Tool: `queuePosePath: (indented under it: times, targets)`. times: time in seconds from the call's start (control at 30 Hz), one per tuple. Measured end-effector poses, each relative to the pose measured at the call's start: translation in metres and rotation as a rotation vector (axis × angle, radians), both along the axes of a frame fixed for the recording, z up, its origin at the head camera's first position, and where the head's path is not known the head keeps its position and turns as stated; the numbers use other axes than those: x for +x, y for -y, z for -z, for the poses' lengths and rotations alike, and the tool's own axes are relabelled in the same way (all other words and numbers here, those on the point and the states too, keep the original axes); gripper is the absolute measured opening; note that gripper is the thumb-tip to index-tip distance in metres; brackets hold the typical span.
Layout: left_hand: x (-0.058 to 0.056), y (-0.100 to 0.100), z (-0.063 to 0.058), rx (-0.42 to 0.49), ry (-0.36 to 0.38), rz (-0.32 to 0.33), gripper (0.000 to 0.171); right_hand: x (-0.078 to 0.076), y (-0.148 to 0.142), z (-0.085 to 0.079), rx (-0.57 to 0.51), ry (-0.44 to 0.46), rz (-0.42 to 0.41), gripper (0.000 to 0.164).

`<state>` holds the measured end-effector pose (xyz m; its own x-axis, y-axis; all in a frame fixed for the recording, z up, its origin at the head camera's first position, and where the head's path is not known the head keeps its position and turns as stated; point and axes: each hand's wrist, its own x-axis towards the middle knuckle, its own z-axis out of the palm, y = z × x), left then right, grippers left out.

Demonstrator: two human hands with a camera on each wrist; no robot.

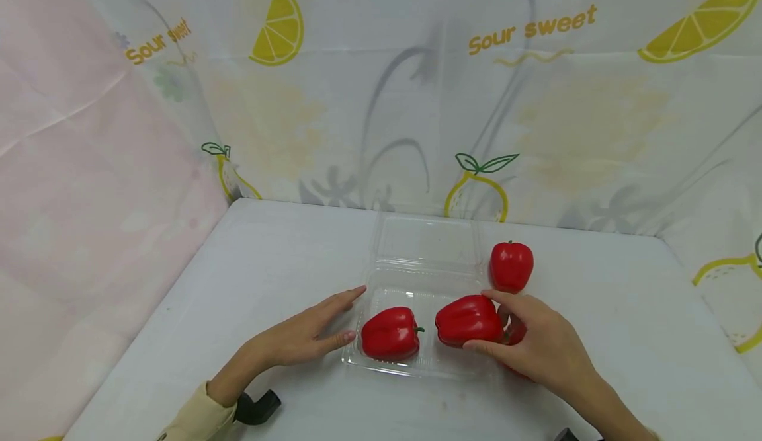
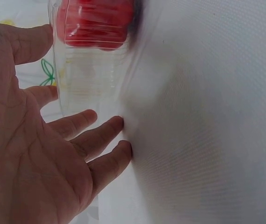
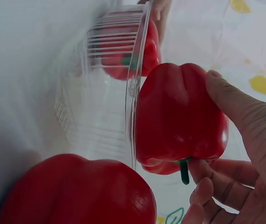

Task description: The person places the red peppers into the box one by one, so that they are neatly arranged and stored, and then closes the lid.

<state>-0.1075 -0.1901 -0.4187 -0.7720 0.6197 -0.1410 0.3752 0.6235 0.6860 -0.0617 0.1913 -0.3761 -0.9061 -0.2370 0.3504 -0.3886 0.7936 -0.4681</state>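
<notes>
On a white table (image 1: 280,249) the right hand (image 1: 542,338) pinches a pepper (image 1: 467,322), the left hand (image 1: 303,335) spread against a container (image 1: 425,299).

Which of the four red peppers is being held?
The held pepper is over the right half of the clear container, pinched by the right hand. The left pepper lies inside; the far pepper and the partly hidden pepper sit outside, ungripped.

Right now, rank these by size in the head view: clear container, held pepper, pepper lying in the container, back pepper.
Largest: clear container
Next: held pepper and pepper lying in the container, too alike to rank, the former partly covered
Smallest: back pepper, though farther from the camera
</notes>
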Motion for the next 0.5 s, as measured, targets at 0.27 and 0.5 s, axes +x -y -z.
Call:
queuePosePath:
  times: [0.27,0.5]
  targets:
    - [0.0,0.0,0.001,0.002,-0.001,0.002,0.074,0.007,0.01,0.002,0.015,0.099,0.025,0.07]
    - [-0.001,-0.001,0.002,0.0,0.003,-0.001,0.075,0.01,0.016,0.004,0.036,0.155,0.032,0.074]
